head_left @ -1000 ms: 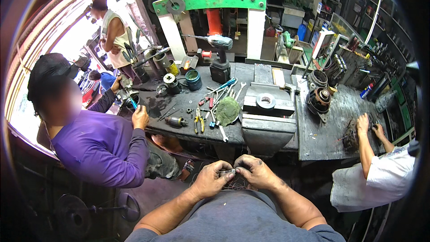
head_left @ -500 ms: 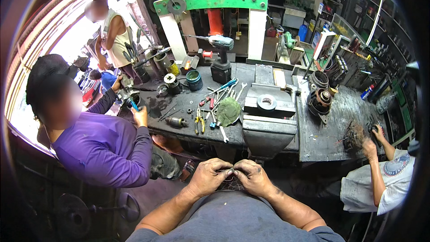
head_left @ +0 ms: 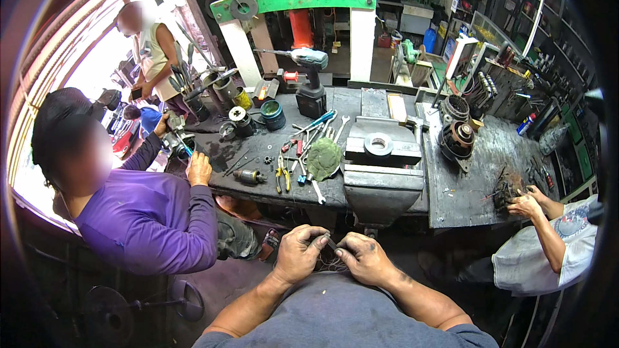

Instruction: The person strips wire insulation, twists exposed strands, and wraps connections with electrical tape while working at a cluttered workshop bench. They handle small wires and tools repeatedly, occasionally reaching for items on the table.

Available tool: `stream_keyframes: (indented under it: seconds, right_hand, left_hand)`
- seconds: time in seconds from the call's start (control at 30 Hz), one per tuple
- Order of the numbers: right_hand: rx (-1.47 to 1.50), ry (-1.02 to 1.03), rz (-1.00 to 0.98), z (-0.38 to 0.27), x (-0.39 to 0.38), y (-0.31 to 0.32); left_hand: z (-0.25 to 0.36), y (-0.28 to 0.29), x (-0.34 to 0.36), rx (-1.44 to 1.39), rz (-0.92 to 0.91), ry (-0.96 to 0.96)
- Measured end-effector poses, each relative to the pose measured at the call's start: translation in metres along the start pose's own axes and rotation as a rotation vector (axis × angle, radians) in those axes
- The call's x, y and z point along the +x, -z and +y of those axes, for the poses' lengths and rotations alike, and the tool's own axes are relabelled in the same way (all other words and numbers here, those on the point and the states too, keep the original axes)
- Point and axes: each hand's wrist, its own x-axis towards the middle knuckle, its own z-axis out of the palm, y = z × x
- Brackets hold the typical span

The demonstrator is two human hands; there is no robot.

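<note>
Two bare hands, the left hand (head_left: 298, 254) and the right hand (head_left: 364, 259), are pinching a small bundle of thin dark wire (head_left: 327, 252) between fingertips, holding it close to the belly, probably for fine control. Ahead, the dark metal desk (head_left: 258, 154) is carrying a grey bench vise (head_left: 382, 167).
</note>
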Motion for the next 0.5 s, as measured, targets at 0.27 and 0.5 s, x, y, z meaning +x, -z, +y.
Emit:
stream_keyframes:
  seconds: [0.27, 0.5]
  right_hand:
    - [0.207, -0.09, 0.022, -0.003, 0.004, 0.005]
    - [0.278, -0.212, 0.014, 0.006, 0.003, -0.006]
  left_hand:
    - [-0.001, -0.002, 0.005, -0.255, -0.163, 0.195]
    - [0.001, -0.01, -0.002, -0.085, -0.145, 0.12]
